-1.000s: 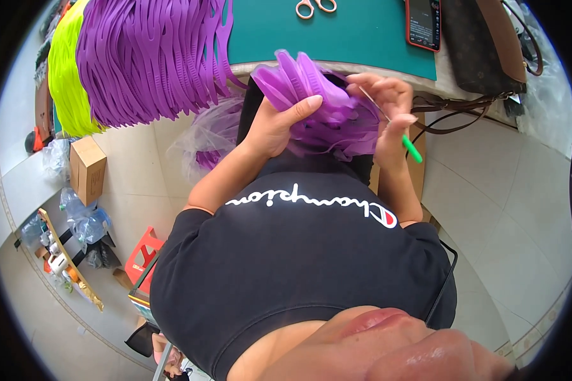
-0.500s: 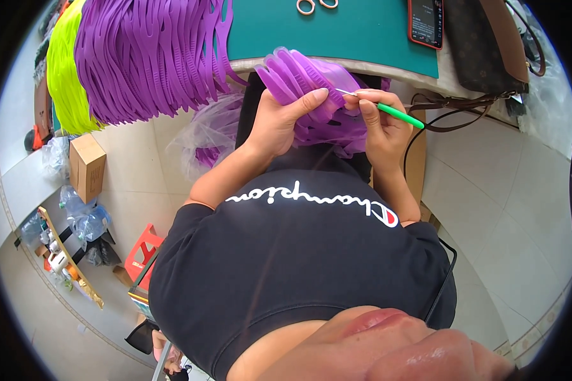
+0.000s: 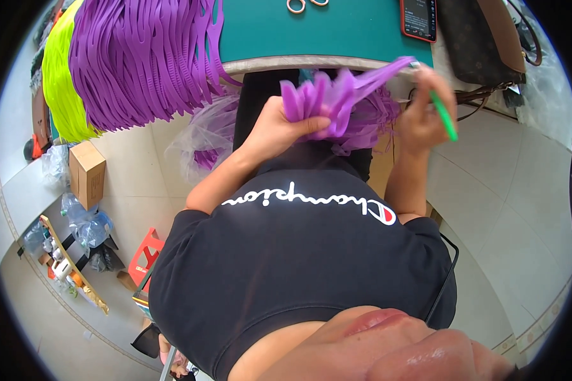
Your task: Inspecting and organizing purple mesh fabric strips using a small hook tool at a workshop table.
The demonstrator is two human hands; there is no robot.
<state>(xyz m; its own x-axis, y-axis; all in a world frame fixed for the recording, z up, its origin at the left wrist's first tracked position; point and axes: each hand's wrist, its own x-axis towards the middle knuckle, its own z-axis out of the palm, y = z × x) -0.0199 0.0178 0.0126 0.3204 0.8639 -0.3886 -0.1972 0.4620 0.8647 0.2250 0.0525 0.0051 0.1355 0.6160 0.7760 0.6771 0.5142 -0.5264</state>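
Left grip point(image 3: 278, 130): clasped round a bunch of purple straps point(image 3: 341, 101), your thumb pressed across the near side.
Bunch: held above your lap, just in front of the table point(image 3: 273, 64), its looped ends pointing away from you.
Right grip point(image 3: 427, 117): curled round a green-handled tool point(image 3: 443, 116), out to the right of the bunch; the hand was blurred.
Stretched strap point(image 3: 384, 73): ran taut from the bunch up to your right fingertips; you couldn't tell through the blur whether fingers or tool tip held its end.
Lap: more loose purple straps point(image 3: 367, 132) lay beneath the bunch, with a clear plastic bag point(image 3: 187, 143) to their left.
Purple pile point(image 3: 146, 57): draped over the table's edge on your left, beside yellow-green straps point(image 3: 63, 89).
Green mat point(image 3: 343, 32): carried scissors point(image 3: 295, 6), partly cut off by the view, and a red-edged phone point(image 3: 419, 19) farther right.
Brown bag point(image 3: 480, 44): sat at the table's right end.
Floor, left: a cardboard box point(image 3: 88, 174) stood near a red stool point(image 3: 147, 251).
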